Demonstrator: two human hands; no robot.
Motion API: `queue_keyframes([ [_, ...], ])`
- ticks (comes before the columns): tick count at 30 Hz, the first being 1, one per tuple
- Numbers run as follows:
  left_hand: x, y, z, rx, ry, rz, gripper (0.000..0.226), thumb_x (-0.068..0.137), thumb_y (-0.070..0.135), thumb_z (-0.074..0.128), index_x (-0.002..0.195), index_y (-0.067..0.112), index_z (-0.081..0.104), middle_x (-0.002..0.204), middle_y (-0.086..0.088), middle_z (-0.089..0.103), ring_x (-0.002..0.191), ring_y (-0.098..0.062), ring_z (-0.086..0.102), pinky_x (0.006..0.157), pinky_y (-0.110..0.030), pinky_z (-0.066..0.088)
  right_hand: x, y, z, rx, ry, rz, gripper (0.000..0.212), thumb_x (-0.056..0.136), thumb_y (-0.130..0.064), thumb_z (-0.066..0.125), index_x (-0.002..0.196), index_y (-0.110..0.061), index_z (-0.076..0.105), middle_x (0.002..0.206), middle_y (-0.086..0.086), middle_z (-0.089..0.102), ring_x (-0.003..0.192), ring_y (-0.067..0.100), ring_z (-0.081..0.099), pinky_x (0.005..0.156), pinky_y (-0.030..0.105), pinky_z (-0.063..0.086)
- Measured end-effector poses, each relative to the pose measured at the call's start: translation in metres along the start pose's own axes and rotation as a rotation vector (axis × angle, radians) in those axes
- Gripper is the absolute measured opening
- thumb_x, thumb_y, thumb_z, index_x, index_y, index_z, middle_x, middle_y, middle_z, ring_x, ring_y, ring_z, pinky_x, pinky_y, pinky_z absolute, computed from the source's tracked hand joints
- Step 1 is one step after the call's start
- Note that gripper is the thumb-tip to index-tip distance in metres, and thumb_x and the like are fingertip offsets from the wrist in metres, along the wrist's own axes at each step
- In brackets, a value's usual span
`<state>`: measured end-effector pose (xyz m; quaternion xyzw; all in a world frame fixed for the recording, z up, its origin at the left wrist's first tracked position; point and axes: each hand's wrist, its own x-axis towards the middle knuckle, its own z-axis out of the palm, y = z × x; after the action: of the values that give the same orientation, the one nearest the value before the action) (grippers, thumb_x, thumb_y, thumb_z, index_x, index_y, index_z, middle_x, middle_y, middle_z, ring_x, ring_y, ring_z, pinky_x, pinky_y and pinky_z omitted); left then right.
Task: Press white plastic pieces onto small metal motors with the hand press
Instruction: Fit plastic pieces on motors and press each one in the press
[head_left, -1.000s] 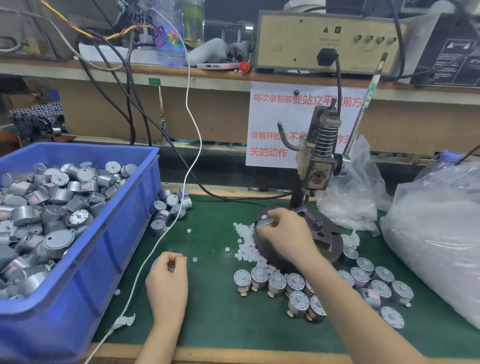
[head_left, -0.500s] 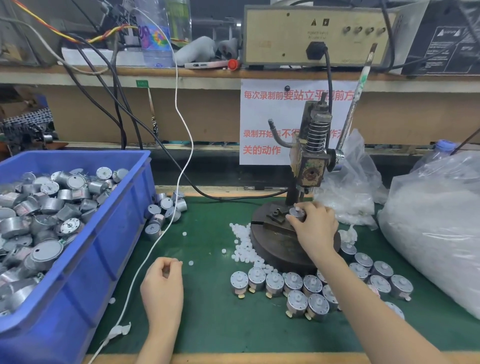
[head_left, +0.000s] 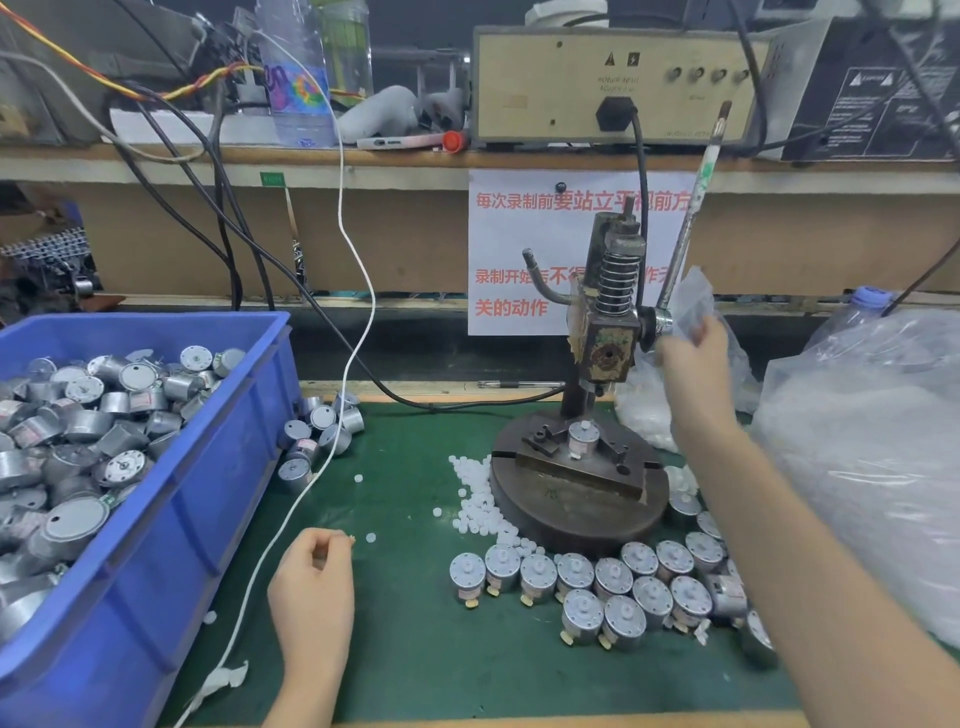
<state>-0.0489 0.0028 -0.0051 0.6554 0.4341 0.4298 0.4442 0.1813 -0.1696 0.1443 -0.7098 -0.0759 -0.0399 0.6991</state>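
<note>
The hand press (head_left: 608, 332) stands on a round metal base (head_left: 571, 519) on the green mat. A small metal motor (head_left: 582, 440) sits upright in the fixture under the ram, with a white plastic piece on its shaft. My right hand (head_left: 685, 364) is raised beside the hub of the press lever (head_left: 693, 218), blurred, fingers loosely extended and not gripping it. At the mat's front, my left hand (head_left: 311, 577) rests with curled fingers, pinching a small pale piece at its fingertips. Loose white plastic pieces (head_left: 478, 506) lie left of the base.
A blue bin (head_left: 208, 509) full of motors fills the left side, with a few motors (head_left: 322, 431) beside it. Several motors (head_left: 613, 582) with white tops stand in rows in front of the press. Large clear plastic bags (head_left: 872, 441) lie at right. A white cable (head_left: 311, 478) crosses the mat.
My right hand has let go of the motor in the fixture and risen up and right toward the lever hub. My left hand has stayed put.
</note>
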Motion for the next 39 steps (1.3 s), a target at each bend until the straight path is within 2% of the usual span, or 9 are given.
queue_keyframes([
  [4,0.001,-0.001,0.001,-0.002,0.009,-0.018,0.018,0.084,0.010,0.052,0.068,0.009,0.058,0.074,-0.012,0.063,0.074,-0.036,0.057,0.069,-0.039,0.043,0.029,-0.071,0.008,0.188,-0.050,0.079,0.045,0.080,-0.008,0.047,0.125,-0.003,0.047,0.108,0.013,0.056,0.095,0.020,0.052,0.085,0.039,0.045],
  [8,0.000,0.000,0.001,-0.015,0.003,-0.027,0.018,0.084,0.009,0.051,0.067,0.011,0.058,0.074,-0.012,0.063,0.074,-0.036,0.057,0.066,-0.037,0.042,0.045,-0.104,0.017,0.190,-0.091,0.075,0.051,0.080,-0.016,0.051,0.128,-0.007,0.041,0.120,0.010,0.053,0.101,0.020,0.054,0.089,0.041,0.045],
  [11,0.000,-0.001,0.001,-0.016,-0.009,-0.028,0.018,0.084,0.010,0.052,0.068,0.011,0.058,0.073,-0.011,0.062,0.073,-0.035,0.057,0.062,-0.034,0.039,0.046,-0.104,0.016,0.194,-0.110,0.041,0.050,0.084,-0.015,0.051,0.132,-0.007,0.038,0.109,0.005,0.047,0.085,0.012,0.046,0.079,0.034,0.039],
  [13,0.001,-0.003,0.002,-0.020,-0.006,-0.029,0.018,0.084,0.010,0.052,0.068,0.011,0.058,0.073,-0.010,0.062,0.072,-0.035,0.056,0.061,-0.032,0.039,0.046,-0.098,0.013,0.212,-0.085,-0.008,0.045,0.086,-0.014,0.051,0.129,-0.007,0.041,0.108,0.004,0.048,0.088,0.012,0.045,0.076,0.029,0.036],
  [17,0.003,-0.003,0.003,-0.020,0.007,-0.022,0.019,0.084,0.009,0.052,0.067,0.012,0.058,0.072,-0.010,0.062,0.074,-0.035,0.057,0.068,-0.037,0.044,0.020,-0.079,0.013,0.236,0.064,-0.164,0.011,0.088,-0.015,0.050,0.089,-0.019,0.041,0.084,-0.006,0.042,0.074,0.007,0.040,0.066,0.023,0.034],
  [19,0.004,-0.003,0.002,-0.005,0.015,-0.021,0.020,0.085,0.008,0.051,0.066,0.012,0.058,0.071,-0.008,0.063,0.073,-0.035,0.057,0.072,-0.040,0.045,0.003,-0.064,0.009,0.279,0.126,-0.238,0.021,0.089,-0.011,0.048,0.077,-0.022,0.033,0.076,-0.007,0.037,0.066,0.006,0.037,0.064,0.019,0.035],
  [23,0.004,-0.005,0.002,0.009,0.024,-0.028,0.020,0.085,0.009,0.051,0.067,0.014,0.058,0.072,-0.001,0.064,0.072,-0.035,0.057,0.072,-0.039,0.043,-0.011,-0.052,-0.006,0.302,0.037,-0.290,0.025,0.089,-0.002,0.046,0.076,-0.021,0.034,0.074,-0.006,0.037,0.069,0.008,0.037,0.067,0.017,0.036],
  [35,0.002,-0.006,0.001,-0.038,0.033,-0.041,0.022,0.086,0.007,0.050,0.066,0.013,0.058,0.069,0.000,0.064,0.063,-0.029,0.055,0.061,-0.033,0.040,-0.013,-0.039,-0.016,0.265,-0.015,-0.317,0.023,0.094,-0.008,0.046,0.077,-0.023,0.041,0.076,-0.008,0.048,0.079,0.007,0.050,0.083,0.021,0.042],
  [39,0.002,-0.004,0.001,-0.018,0.024,-0.026,0.021,0.086,0.008,0.051,0.067,0.010,0.058,0.068,-0.003,0.063,0.063,-0.031,0.054,0.059,-0.034,0.039,0.007,-0.058,-0.013,0.195,-0.086,-0.256,0.009,0.091,-0.012,0.049,0.094,-0.021,0.047,0.094,-0.006,0.052,0.091,0.008,0.050,0.091,0.028,0.041],
])
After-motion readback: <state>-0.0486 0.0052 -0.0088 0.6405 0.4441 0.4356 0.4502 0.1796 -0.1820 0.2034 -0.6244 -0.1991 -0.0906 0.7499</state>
